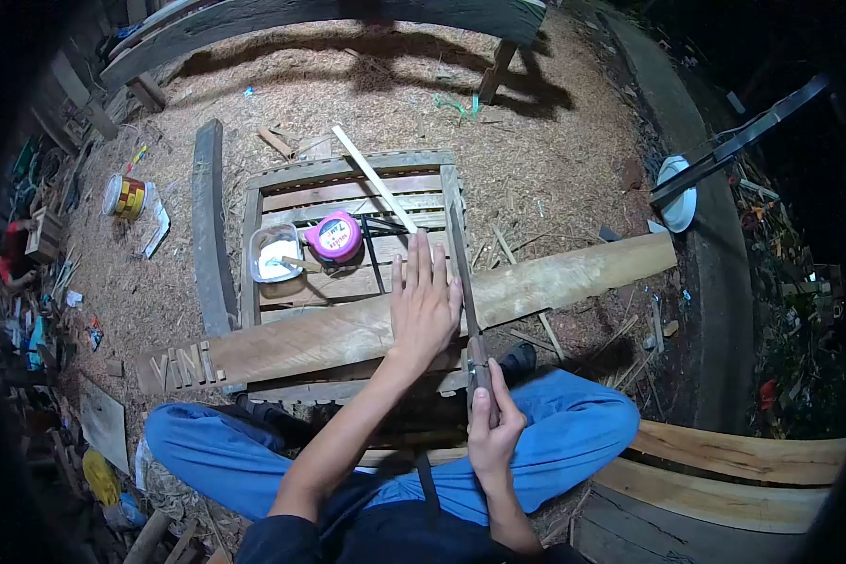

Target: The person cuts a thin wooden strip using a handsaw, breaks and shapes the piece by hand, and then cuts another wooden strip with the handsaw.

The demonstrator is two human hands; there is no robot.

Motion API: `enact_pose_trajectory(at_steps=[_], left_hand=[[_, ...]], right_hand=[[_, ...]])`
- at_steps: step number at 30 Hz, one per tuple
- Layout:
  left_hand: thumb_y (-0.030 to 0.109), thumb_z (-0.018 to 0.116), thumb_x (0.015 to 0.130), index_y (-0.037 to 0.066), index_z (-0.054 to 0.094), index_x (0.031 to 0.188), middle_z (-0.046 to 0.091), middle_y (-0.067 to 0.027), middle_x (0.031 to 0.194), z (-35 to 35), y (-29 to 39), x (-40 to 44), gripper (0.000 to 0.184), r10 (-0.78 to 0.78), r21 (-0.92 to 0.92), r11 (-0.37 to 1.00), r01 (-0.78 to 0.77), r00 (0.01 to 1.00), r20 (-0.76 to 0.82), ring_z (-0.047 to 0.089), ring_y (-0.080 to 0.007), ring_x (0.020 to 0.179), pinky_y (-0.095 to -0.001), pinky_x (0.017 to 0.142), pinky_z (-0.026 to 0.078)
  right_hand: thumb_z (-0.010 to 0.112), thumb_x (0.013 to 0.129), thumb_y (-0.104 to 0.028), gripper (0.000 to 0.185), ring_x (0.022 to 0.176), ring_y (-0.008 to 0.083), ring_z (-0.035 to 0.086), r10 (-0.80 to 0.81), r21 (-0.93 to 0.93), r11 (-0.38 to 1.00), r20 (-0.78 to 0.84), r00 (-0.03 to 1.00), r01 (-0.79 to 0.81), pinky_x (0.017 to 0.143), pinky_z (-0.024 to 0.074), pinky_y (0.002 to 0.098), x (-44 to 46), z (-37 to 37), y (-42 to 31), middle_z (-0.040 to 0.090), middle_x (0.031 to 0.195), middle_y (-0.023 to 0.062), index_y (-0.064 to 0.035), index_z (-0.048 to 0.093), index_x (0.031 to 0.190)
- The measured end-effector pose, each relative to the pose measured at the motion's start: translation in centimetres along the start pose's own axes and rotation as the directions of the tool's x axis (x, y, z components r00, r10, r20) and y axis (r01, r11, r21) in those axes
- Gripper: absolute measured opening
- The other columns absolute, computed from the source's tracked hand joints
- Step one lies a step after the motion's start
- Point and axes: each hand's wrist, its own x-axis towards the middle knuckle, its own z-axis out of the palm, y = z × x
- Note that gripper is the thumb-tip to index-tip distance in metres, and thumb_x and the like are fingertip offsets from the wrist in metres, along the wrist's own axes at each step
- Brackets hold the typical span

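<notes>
My left hand (426,305) lies flat, fingers stretched out, over a long wooden plank (573,280). Its fingertips rest on the near end of a thin pale wood strip (371,174), which slants away over a slatted wooden stand; whether the strip continues under the palm is hidden. My right hand (494,430) is closed around the handle of a long-bladed knife (468,291). The blade points forward, close to the right side of my left hand, across the plank. Short wood pieces (182,367) sit in a letter-like row on the plank's left end.
On the slatted stand (348,167) are a pink tape measure (335,237), a plastic tub of white stuff (274,254) and dark thin tools (374,252). A grey board (209,216) lies left; a tin (124,197) stands beyond it. A bench (329,38) crosses the back. Boards (733,493) lie right.
</notes>
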Motion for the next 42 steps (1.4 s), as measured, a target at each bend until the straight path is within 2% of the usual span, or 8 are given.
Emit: enact_pose_trajectory(at_steps=[5, 7, 8, 12, 25, 34, 36, 42], left_hand=[[0.033, 0.043, 0.105, -0.001, 0.041, 0.153, 0.025, -0.0201, 0.168, -0.4, 0.4, 0.1, 0.059, -0.017, 0.029, 0.999, 0.016, 1.0, 0.016, 0.021, -0.0312, 0.157, -0.0513, 0.126, 0.011], [0.031, 0.043, 0.105, -0.001, 0.041, 0.153, 0.027, -0.0187, 0.168, -0.4, 0.5, 0.3, 0.058, -0.027, 0.027, 0.999, 0.027, 1.0, -0.012, 0.022, -0.0297, 0.157, -0.0512, 0.126, 0.012], [0.031, 0.043, 0.105, -0.001, 0.041, 0.153, 0.027, -0.019, 0.167, -0.5, 0.5, 0.3, 0.058, -0.023, 0.037, 0.999, 0.023, 1.0, 0.004, 0.022, -0.0297, 0.157, -0.0511, 0.126, 0.013], [0.031, 0.043, 0.104, 0.0, 0.042, 0.152, 0.029, -0.0193, 0.166, -0.1, 0.6, -0.2, 0.056, -0.016, 0.019, 1.0, 0.017, 1.0, -0.015, 0.023, -0.0296, 0.157, -0.0515, 0.125, 0.014], [0.031, 0.047, 0.105, 0.002, 0.047, 0.149, 0.029, -0.0259, 0.164, -1.8, -1.0, -0.4, 0.053, 0.096, -0.105, 0.99, -0.094, 0.995, 0.019, 0.023, -0.0372, 0.156, -0.048, 0.122, 0.024], [0.036, 0.044, 0.106, 0.002, 0.059, 0.131, 0.032, -0.016, 0.165, -1.6, -1.5, 0.6, 0.045, 0.197, -0.048, 0.979, -0.196, 0.98, 0.026, 0.021, -0.0279, 0.157, -0.0498, 0.127, 0.012], [0.035, 0.044, 0.105, 0.002, 0.057, 0.134, 0.033, -0.0158, 0.165, -1.6, -1.2, 0.3, 0.045, 0.183, -0.028, 0.983, -0.182, 0.983, 0.023, 0.022, -0.0266, 0.157, -0.0516, 0.127, 0.013], [0.033, 0.043, 0.105, 0.001, 0.055, 0.139, 0.035, -0.0158, 0.164, -1.1, -1.1, -0.1, 0.048, 0.184, -0.022, 0.983, -0.184, 0.983, 0.019, 0.023, -0.0267, 0.156, -0.0513, 0.127, 0.014]], right_hand=[[0.058, 0.103, -0.015, 0.043, 0.094, 0.0127, 0.067, 0.048, 0.024, 0.999, 0.04, 0.998, -0.049, 0.084, 0.0547, 0.0317, 0.8, -0.3, -1.0, 0.073, 0.117, 0.0235, 0.0066, 0.056, 0.141], [0.058, 0.102, -0.015, 0.044, 0.092, 0.0125, 0.067, -0.167, -0.083, 0.982, 0.009, 0.986, 0.167, 0.082, 0.0547, 0.0314, -0.6, -1.1, -0.5, 0.074, 0.116, 0.0232, 0.0064, 0.056, 0.141], [0.058, 0.102, -0.016, 0.044, 0.099, 0.0183, 0.072, 0.041, -0.069, 0.997, 0.054, 0.998, -0.037, 0.082, 0.0552, 0.0327, -1.6, -1.9, -0.8, 0.073, 0.118, 0.0239, 0.0061, 0.056, 0.141], [0.058, 0.103, -0.016, 0.043, 0.094, 0.0147, 0.071, -0.069, -0.086, 0.994, 0.008, 0.998, 0.069, 0.079, 0.0552, 0.0317, 0.8, 0.4, -0.8, 0.073, 0.117, 0.0228, 0.0047, 0.058, 0.14], [0.057, 0.102, -0.014, 0.043, 0.082, 0.0089, 0.06, 0.067, 0.033, 0.997, 0.007, 0.998, -0.067, 0.072, 0.0528, 0.0295, -0.5, -0.1, 0.1, 0.073, 0.107, 0.0203, 0.0039, 0.057, 0.141], [0.056, 0.102, -0.015, 0.045, 0.114, 0.0283, 0.071, 0.008, -0.054, 0.999, 0.017, 1.0, -0.007, 0.091, 0.0539, 0.0357, -0.8, 0.1, 0.1, 0.069, 0.127, 0.0253, 0.0042, 0.055, 0.143], [0.056, 0.105, -0.02, 0.047, 0.063, 0.003, 0.044, -0.047, -0.035, 0.998, 0.03, 0.998, 0.048, 0.053, 0.0343, 0.022, -1.8, -0.9, 1.1, 0.059, 0.083, -0.0023, 0.0043, 0.054, 0.145], [0.057, 0.105, -0.017, 0.046, 0.066, 0.0038, 0.046, -0.042, -0.025, 0.999, 0.003, 0.999, 0.042, 0.056, 0.0374, 0.0223, -0.5, 0.1, 0.6, 0.061, 0.088, -0.0021, 0.0068, 0.054, 0.143]])
